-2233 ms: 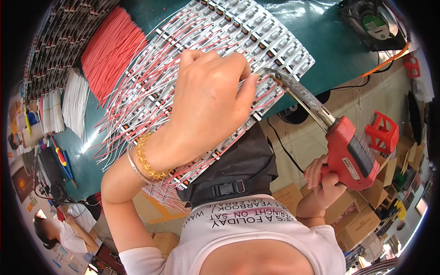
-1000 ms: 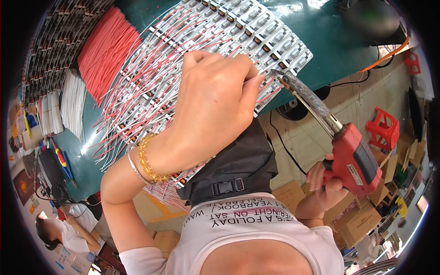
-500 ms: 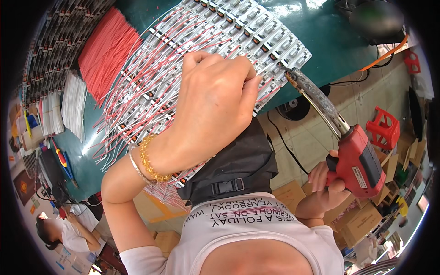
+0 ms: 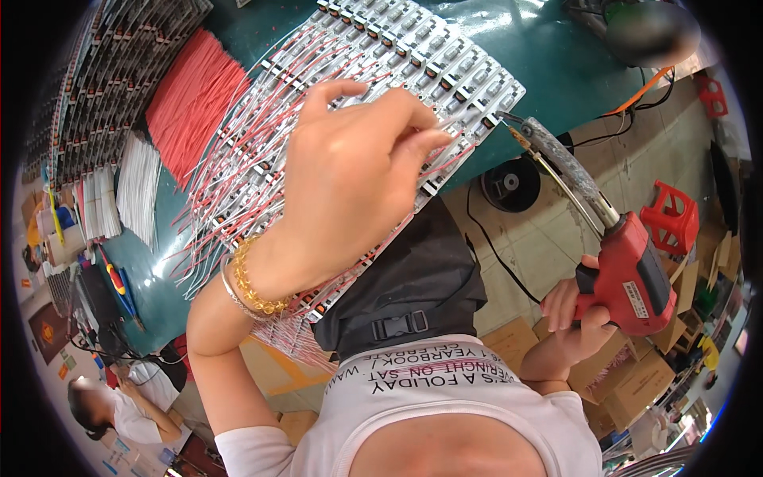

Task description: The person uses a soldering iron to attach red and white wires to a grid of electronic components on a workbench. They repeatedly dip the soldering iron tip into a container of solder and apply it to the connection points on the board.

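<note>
My left hand (image 4: 354, 159), with a yellow bead bracelet at the wrist, is over a panel of small white circuit boards (image 4: 441, 67). Its thumb and forefinger pinch a thin white wire (image 4: 462, 119), slightly blurred. Many red and white wires (image 4: 246, 171) trail from the boards toward the left, partly hidden by this hand. My right hand (image 4: 579, 314) grips the handle of a red and black soldering gun (image 4: 636, 274). The gun's metal tip points up and left, close to the panel's right edge.
A bundle of red wires (image 4: 195, 99) and a bundle of white wires (image 4: 137, 191) lie on the green table (image 4: 568, 87). Stacked board panels (image 4: 103, 87) stand at far left. A red stool (image 4: 669, 219) and cardboard boxes (image 4: 628, 389) are on the right. Another person (image 4: 135, 409) sits at lower left.
My left hand has shifted slightly left, and its forefinger has lifted. The soldering gun tip has moved a little right, away from the boards. The view has shifted slightly.
</note>
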`<act>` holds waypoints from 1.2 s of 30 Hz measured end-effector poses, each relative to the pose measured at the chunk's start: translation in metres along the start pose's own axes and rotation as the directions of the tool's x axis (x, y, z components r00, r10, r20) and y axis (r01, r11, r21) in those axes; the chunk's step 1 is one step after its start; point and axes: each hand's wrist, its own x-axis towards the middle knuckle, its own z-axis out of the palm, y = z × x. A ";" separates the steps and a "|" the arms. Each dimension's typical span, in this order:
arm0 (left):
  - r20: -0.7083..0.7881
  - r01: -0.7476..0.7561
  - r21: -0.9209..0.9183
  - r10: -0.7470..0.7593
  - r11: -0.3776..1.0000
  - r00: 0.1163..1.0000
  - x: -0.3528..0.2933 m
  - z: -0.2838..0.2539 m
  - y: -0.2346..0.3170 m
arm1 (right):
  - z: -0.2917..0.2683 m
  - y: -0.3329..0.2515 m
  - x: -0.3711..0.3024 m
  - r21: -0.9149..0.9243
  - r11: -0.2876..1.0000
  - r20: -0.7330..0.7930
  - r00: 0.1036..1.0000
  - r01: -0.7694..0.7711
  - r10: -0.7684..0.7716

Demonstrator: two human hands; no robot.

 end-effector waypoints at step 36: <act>0.119 0.007 0.168 -0.027 0.986 0.993 -0.010 0.018 0.003 | 0.013 0.002 -0.010 -0.099 0.995 -0.053 0.998 0.016 -0.022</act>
